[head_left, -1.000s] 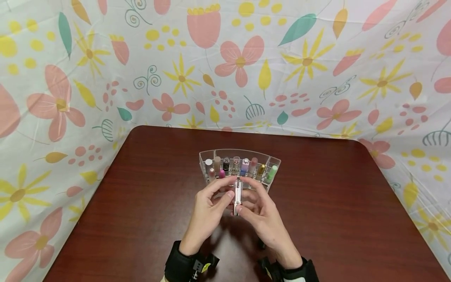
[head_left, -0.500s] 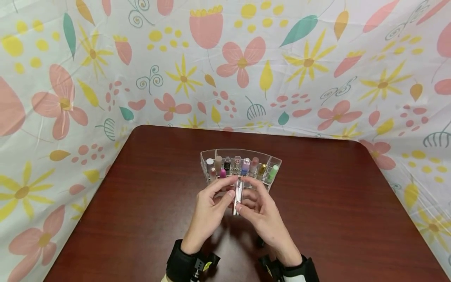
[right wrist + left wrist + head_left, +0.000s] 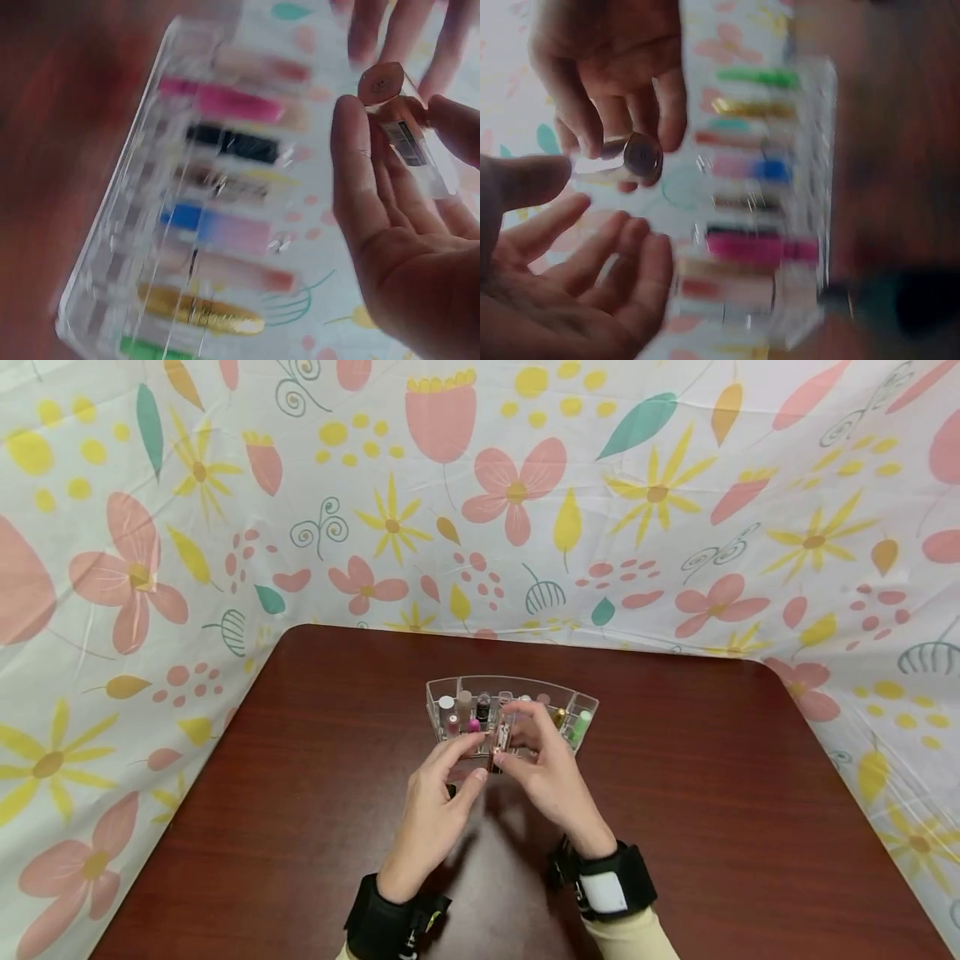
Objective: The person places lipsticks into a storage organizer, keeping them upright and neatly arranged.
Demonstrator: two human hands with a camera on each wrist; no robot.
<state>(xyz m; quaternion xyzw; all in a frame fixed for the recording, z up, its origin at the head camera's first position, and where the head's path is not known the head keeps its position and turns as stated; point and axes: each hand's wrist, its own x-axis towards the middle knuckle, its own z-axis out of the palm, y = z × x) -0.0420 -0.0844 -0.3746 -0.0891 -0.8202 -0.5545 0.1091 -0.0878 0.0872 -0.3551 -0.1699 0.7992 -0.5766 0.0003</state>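
Observation:
My right hand (image 3: 551, 772) pinches a shiny lipstick tube (image 3: 501, 735) between thumb and fingers. In the right wrist view the tube (image 3: 409, 142) has a copper-coloured end, a small dark label and a clear part. Just left of it, my left hand (image 3: 429, 814) has its fingers loosely bent around nothing. Its thumb looks close to the tube; whether they touch is hard to tell. Behind the hands stands a clear fan-shaped organizer (image 3: 517, 678) with several upright cosmetic tubes, partly covered by my right hand.
The organizer holds a green tube (image 3: 581, 725), a gold tube (image 3: 199, 309), a magenta tube (image 3: 236, 103) and a blue-and-lilac tube (image 3: 217, 227), blurred in the wrist views. Under everything is a dark brown table (image 3: 315, 777). A flower-patterned cloth (image 3: 337, 452) hangs behind and at both sides.
Both hands held the tube before. My left hand has let go of it and drawn slightly left, while my right hand has carried it up and forward to the organizer's front.

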